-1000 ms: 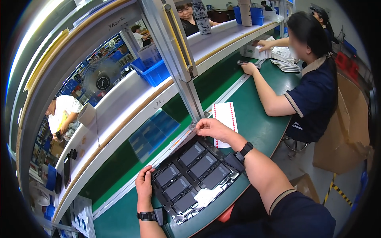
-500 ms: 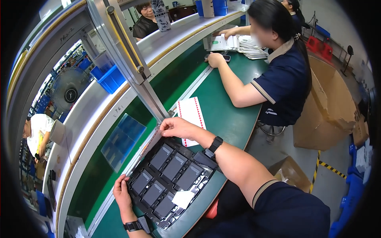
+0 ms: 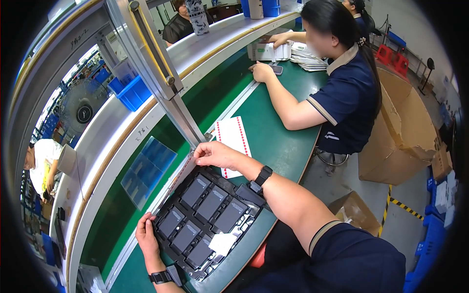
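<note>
A black plastic tray [image 3: 200,227] lies on the green table in front of me, with several flat dark rectangular battery packs [image 3: 212,202] in its pockets. Above its far edge, my right hand [image 3: 215,154] pinches one end of a thin sheet with red marks [image 3: 181,177], seen nearly edge-on. At the other end of that sheet is my left hand [image 3: 145,233], its fingers closed by the tray's left corner. A small white paper piece [image 3: 222,243] lies on the tray's near side. Just beyond my right wrist lies a white sheet with red-dotted edges [image 3: 233,139].
A metal post [image 3: 151,63] rises behind my right hand. A translucent blue sheet [image 3: 149,168] sits left of the tray. Along the table, a co-worker [image 3: 342,93] handles white packets [image 3: 305,57]. A large cardboard box [image 3: 395,132] stands on the floor at right.
The view has shifted slightly. Both my hands keep their places at the ends of the sheet, and the tray lies as before.
</note>
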`<state>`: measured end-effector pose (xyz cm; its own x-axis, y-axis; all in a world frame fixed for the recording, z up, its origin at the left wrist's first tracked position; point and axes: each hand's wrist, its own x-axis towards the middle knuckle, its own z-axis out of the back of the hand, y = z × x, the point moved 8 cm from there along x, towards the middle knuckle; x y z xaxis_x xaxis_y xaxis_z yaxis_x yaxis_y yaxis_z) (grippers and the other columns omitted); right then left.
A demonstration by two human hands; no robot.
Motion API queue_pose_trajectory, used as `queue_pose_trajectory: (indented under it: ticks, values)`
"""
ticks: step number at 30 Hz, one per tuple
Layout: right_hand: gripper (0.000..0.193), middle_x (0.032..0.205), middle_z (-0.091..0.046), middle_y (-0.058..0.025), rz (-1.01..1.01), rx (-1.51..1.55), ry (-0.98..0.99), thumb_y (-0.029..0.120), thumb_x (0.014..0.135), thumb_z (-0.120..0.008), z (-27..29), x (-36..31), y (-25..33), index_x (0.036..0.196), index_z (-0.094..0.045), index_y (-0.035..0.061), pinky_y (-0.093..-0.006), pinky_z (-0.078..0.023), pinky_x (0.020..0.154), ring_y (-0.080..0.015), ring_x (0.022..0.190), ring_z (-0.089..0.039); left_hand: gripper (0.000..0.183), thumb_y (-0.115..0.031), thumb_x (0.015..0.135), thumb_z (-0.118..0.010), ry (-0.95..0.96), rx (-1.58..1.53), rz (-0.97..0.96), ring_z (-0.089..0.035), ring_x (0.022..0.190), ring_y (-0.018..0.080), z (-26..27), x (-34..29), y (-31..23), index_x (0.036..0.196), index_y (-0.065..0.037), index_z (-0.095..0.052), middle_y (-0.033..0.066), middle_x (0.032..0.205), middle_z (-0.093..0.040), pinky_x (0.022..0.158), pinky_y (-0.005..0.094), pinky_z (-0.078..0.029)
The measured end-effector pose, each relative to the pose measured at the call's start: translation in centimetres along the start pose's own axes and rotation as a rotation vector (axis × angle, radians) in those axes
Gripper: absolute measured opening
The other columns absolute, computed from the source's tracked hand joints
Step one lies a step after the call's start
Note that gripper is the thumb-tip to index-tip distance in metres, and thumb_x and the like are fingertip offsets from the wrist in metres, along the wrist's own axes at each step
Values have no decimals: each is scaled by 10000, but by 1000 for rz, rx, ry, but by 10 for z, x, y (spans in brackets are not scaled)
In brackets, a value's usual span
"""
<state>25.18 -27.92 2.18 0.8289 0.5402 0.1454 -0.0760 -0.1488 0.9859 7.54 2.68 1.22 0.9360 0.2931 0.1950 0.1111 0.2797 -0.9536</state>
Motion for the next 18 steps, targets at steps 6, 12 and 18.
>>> queue_pose_trajectory:
  ticks: [6, 12, 18]
  values:
    - [141, 882, -643, -22, 11, -16, -4, 103, 856, -674, -1, -1, 3, 973, -646, 28, -251, -492, 724, -101, 817, -593, 218, -84, 988, -515, 0, -2, -1, -607, 978, 138, 2, 1, 3, 1152, 11, -622, 76, 1013, -661, 918, 269, -446]
    - [131, 867, -646, -23, -27, -15, -18, 107, 861, -673, 0, -2, 3, 967, -649, 34, -250, -494, 723, -102, 807, -598, 220, -87, 990, -512, -1, -3, -1, -607, 982, 138, 1, 1, 3, 1154, 12, -620, 74, 1025, -655, 920, 271, -446]
    - [129, 862, -645, -20, -27, 0, -15, 107, 864, -674, 0, 0, 0, 966, -648, 34, -249, -494, 714, -101, 791, -602, 221, -90, 991, -511, -3, -21, 2, -606, 990, 136, 1, 1, 2, 1155, 12, -620, 71, 1025, -654, 919, 269, -447]
